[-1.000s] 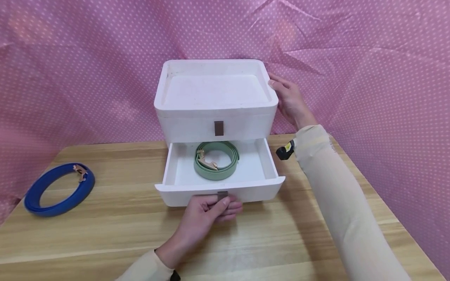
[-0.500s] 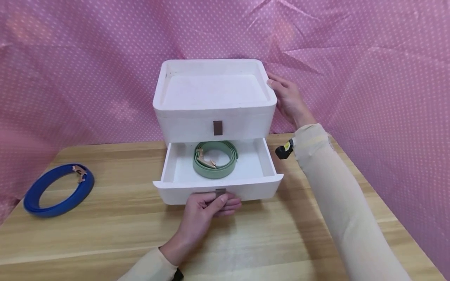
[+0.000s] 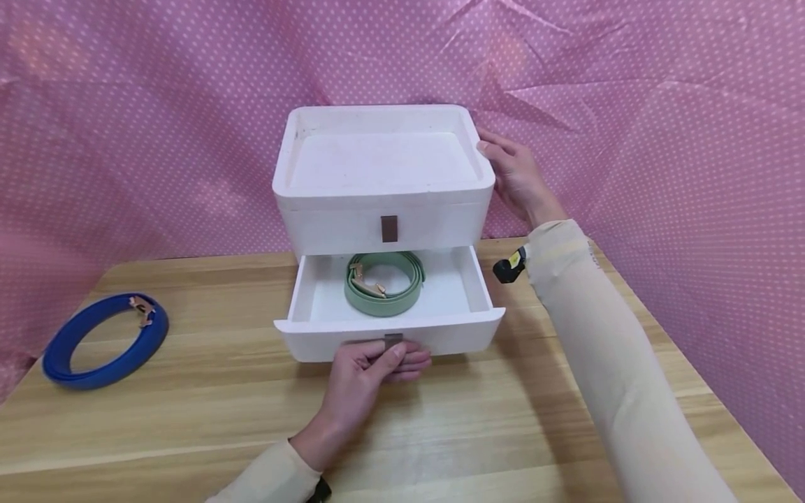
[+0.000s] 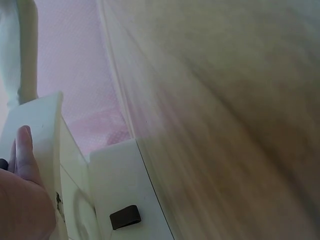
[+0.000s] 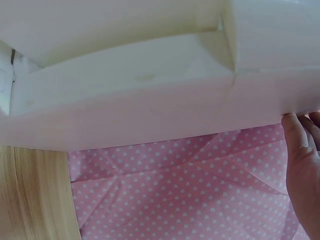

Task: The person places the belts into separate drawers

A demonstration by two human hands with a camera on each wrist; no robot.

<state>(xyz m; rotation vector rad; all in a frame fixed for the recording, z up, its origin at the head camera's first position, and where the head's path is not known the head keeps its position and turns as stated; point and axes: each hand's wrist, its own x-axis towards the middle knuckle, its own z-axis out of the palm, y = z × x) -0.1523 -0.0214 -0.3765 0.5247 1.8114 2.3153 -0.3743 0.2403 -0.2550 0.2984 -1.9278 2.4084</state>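
A white two-drawer storage box stands at the back of the table, its lower drawer pulled out. Inside that drawer lies a coiled green belt with a gold buckle. My left hand pinches the brown pull tab on the lower drawer's front, thumb over it and fingers beneath. At the box's right side, my right hand steadies the wall with its thumb near the top rim. In the right wrist view the right hand's fingertips touch the white wall.
A coiled blue belt with a rose-gold buckle lies on the wooden table at the left. The upper drawer is closed, with its own brown tab. Pink dotted cloth hangs behind the box.
The lower drawer has slid slightly inward, carrying the green belt, and my left hand has moved with it. My right hand stays at the box's side.
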